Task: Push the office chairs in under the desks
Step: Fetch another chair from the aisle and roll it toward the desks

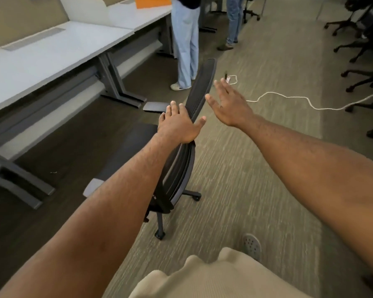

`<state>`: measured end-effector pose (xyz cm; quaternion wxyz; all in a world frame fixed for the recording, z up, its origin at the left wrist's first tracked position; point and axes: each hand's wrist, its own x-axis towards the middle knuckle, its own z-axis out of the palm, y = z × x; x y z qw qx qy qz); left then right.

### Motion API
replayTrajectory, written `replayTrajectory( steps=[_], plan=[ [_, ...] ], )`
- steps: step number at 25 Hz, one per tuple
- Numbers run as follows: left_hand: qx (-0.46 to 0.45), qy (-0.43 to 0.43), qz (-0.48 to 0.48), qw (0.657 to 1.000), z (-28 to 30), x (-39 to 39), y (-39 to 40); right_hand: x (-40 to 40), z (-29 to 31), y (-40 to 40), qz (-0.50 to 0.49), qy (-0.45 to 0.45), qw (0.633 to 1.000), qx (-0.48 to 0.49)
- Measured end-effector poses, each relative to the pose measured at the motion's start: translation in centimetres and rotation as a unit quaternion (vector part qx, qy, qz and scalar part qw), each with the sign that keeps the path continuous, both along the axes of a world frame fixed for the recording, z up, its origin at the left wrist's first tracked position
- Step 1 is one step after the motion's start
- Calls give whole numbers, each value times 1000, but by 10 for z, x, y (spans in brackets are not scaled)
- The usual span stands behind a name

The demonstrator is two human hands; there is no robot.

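A black mesh-backed office chair (199,89) stands on the carpet in the middle of the view, its seat turned toward the grey desk (41,59) on the left and out from under it. My left hand (179,125) rests on the top edge of the chair's backrest, fingers over the rim and thumb on the near side. My right hand (228,104) hovers just right of the backrest with fingers spread, holding nothing and not touching the chair.
Two people stand by the desk row ahead, one in light jeans (185,44) just beyond the chair. A white cable (289,97) snakes across the carpet at right. Several black chairs (362,48) crowd the far right. A second desk (142,16) continues the row.
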<state>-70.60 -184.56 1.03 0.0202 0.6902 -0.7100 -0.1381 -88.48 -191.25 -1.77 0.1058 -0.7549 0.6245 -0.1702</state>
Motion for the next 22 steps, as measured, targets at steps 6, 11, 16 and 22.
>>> replayTrajectory(
  steps=[6,11,16,22],
  plan=[
    [19,-22,117,993,-4,-22,-43,0,13,-123,141,33,989,-24],
    [23,-24,273,961,-2,-25,-37,-4,9,-189,245,107,963,-20],
    [-65,-94,294,949,6,-23,-33,5,7,-212,296,72,948,-91],
    [-94,-143,338,926,16,-9,-42,30,1,-240,320,29,935,-148]
  ],
)
